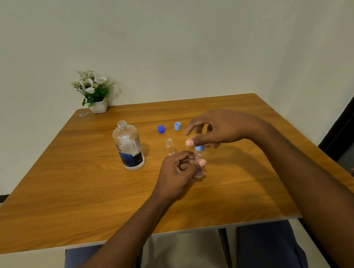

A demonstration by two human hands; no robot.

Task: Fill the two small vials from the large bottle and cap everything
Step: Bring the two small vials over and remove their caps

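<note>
The left hand (182, 168) grips the body of a small clear vial (199, 160), fingers curled round it, near the centre of the wooden worktop (72, 192). Whether the vial base rests on the worktop cannot be determined. A light-blue cap (199, 148) sits on the neck of this vial.

The right hand (219, 129) is positioned directly above the cap with thumb and index finger spread apart and holding nothing. Whether any other finger touches the cap cannot be determined.

A second vial (169, 146) stands upright and uncapped just beyond the left hand, its lower part hidden by the knuckles. The large bottle (128, 145) stands upright and uncapped to the left of both vials.

Two loose caps lie farther back on the worktop: a dark-blue cap (161, 129) and, beside it, a second light-blue cap (177, 126). A potted flower arrangement (95, 91) occupies the far left corner.
</note>
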